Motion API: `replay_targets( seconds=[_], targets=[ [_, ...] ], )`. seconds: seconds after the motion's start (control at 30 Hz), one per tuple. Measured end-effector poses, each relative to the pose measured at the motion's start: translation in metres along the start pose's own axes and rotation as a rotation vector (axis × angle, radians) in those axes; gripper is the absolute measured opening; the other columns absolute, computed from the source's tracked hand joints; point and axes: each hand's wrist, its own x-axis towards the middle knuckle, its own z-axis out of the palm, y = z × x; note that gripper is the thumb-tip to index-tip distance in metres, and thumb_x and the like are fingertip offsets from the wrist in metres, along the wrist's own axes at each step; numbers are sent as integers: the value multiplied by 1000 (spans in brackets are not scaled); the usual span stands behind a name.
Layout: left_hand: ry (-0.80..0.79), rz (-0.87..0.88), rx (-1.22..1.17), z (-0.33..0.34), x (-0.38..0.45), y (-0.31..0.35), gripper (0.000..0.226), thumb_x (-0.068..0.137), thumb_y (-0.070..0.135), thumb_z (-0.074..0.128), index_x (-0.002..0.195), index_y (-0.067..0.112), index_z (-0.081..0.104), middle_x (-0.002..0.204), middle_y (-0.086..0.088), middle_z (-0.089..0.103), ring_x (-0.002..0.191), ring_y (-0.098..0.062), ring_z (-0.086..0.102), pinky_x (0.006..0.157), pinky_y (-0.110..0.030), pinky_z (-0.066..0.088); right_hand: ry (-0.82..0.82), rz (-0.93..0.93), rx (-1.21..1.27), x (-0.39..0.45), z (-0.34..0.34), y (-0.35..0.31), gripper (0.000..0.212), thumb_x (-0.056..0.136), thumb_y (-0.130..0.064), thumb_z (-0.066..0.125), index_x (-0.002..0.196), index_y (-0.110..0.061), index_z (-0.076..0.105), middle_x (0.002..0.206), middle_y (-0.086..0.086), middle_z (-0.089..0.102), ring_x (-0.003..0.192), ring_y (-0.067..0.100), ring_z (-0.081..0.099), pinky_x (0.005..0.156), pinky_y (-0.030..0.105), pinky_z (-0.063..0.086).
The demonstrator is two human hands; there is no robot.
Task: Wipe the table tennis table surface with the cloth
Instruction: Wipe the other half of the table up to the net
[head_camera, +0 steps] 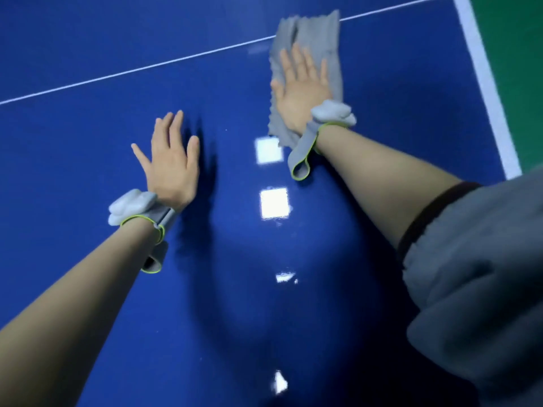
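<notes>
A grey cloth lies flat on the blue table tennis table, across the thin white centre line. My right hand presses flat on the cloth with straight fingers, palm down. My left hand lies flat on the bare blue surface to the left, fingers straight and spread, holding nothing. Both wrists wear grey straps with green edging.
The table's white edge stripe runs down the right side, with green floor beyond it. Ceiling lights reflect on the glossy surface between my arms. A grey rolled-up sleeve fills the lower right.
</notes>
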Motion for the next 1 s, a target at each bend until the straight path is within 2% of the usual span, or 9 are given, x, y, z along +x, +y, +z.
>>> replay_targets(
  seconds=[0.17, 0.33, 0.5, 0.6, 0.7, 0.8, 0.87, 0.93, 1.0],
  targets=[
    [-34, -92, 49, 0, -34, -23, 49, 99, 35, 26, 146, 22, 23, 154, 1, 21, 143, -14, 10, 111, -56, -5, -19, -229, 3, -70, 20, -40, 55, 101, -40, 18, 151, -21, 6, 159, 1, 4, 146, 18, 1, 115, 39, -6],
    [-123, -5, 84, 4, -63, -2, 50, 99, 34, 26, 147, 20, 20, 155, -1, 19, 144, -15, 8, 111, -56, -5, -93, -347, 29, -161, 36, -30, 56, 99, -41, 15, 151, -21, 10, 159, 0, 7, 146, 17, 4, 113, 35, -11],
    [-186, 110, 83, 7, -94, 46, 51, 99, 35, 27, 147, 21, 19, 155, 1, 18, 144, -14, 6, 111, -55, -6, -55, -246, -7, -237, 31, 30, 54, 97, -41, 26, 147, -20, 29, 153, -1, 30, 140, 17, 28, 113, 36, 7],
    [-212, 275, 138, 3, -102, 70, 52, 99, 40, 23, 147, 22, 18, 155, 2, 17, 144, -13, 5, 111, -55, -8, -40, -191, -20, -266, 21, 66, 53, 99, -42, 23, 148, -21, 25, 153, -2, 29, 140, 17, 28, 113, 37, 8],
    [-221, 419, 232, -4, -99, 88, 65, 90, 51, 5, 148, 24, 15, 155, 3, 16, 144, -13, 4, 111, -54, -9, -58, -137, -28, -281, 10, 96, 54, 101, -44, 11, 148, -22, 21, 154, -3, 25, 141, 16, 26, 113, 37, 6],
    [-205, 447, 267, -6, -90, 97, 66, 89, 51, 3, 148, 23, 15, 155, 2, 16, 144, -13, 4, 111, -54, -8, -67, -81, -36, -279, 2, 116, 56, 100, -45, 4, 148, -21, 21, 153, -2, 25, 140, 17, 28, 112, 37, 6],
    [-207, 435, 265, -4, -83, 107, 57, 96, 47, 11, 148, 23, 15, 156, 2, 15, 144, -13, 3, 111, -54, -8, -51, -43, -42, -269, -5, 135, 57, 98, -47, 2, 148, -22, 16, 154, -2, 18, 142, 18, 23, 113, 36, 1],
    [-216, 415, 230, 1, -77, 119, 52, 99, 41, 20, 148, 23, 15, 156, 3, 14, 144, -13, 2, 111, -53, -9, -16, 7, -33, -253, -11, 158, 61, 94, -51, -1, 149, -25, 4, 156, -5, 3, 145, 17, 7, 113, 35, -8],
    [-226, 415, 200, 9, -69, 134, 52, 99, 39, 23, 148, 24, 15, 156, 3, 14, 144, -12, 1, 111, -53, -9, 7, 80, -11, -237, -17, 176, 65, 90, -51, -3, 150, -26, 1, 157, -5, -2, 146, 15, -1, 113, 36, -9]
  ],
)
